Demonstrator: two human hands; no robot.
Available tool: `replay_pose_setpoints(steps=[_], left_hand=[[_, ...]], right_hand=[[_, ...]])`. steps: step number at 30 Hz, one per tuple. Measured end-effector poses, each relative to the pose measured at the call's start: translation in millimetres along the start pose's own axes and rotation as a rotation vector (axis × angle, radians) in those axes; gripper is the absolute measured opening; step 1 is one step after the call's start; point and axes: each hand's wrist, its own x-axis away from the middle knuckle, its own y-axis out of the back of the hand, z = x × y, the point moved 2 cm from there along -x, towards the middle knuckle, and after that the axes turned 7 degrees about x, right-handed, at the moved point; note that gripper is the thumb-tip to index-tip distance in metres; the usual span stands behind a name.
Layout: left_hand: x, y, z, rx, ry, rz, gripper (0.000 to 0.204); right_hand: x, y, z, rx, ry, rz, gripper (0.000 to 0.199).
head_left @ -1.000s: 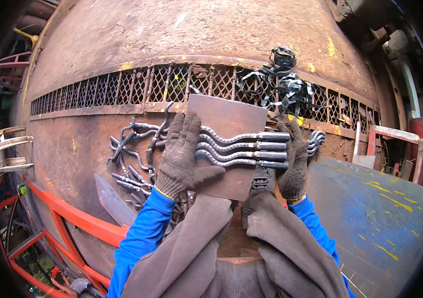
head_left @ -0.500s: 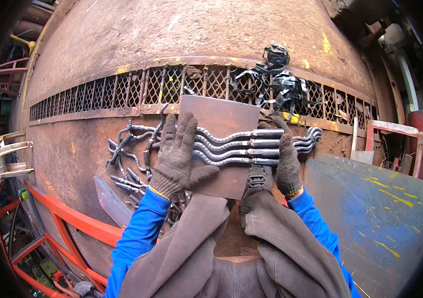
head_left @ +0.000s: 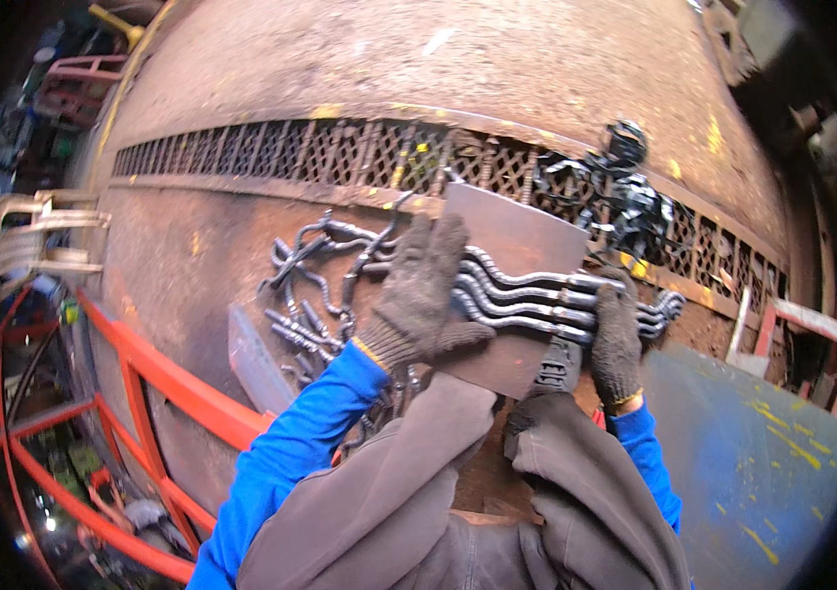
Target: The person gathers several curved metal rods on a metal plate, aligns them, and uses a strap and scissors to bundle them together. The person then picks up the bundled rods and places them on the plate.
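Several wavy steel rods, joined to smoother straight lengths, lie side by side across a rectangular metal plate in front of my legs. My left hand, in a dark knitted glove, rests across their left part with fingers stretched and thumb apart. Across the right part lies my right hand, gloved the same way, its fingers lengthwise and partly hard to make out. The rod ends show beyond it. A strapped shoe stands against the plate's near right side.
More bent rods are heaped left of the plate. Behind is a mesh-covered floor channel with tangled black strapping. An orange-red frame and a chair stand left; a paint-marked sheet lies right.
The view has swung left, so the scene sits farther right in the picture. Both hands stay on the rods; no clear shift of the rods on the plate shows.
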Motion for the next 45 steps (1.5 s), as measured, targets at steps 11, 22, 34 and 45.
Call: replay_pose_setpoints(steps=[11,22,34,45], left_hand=[[5,-3,6,0.054,0.034,-0.015,0.117],[126,-11,101,-0.225,1.198,0.092,0.055],[135,21,86,0.363,0.993,-0.954,0.033],[-8,120,-65,-0.130,-0.019,-0.056,0.039]], right_hand=[[7,-3,14,-0.261,-0.202,0.112,0.042],[5,26,-40,0.099,0.045,-0.118,0.050],[1,53,32,-0.254,0.074,-0.306,0.042],[26,17,144,-0.392,0.028,0.368,0.072]])
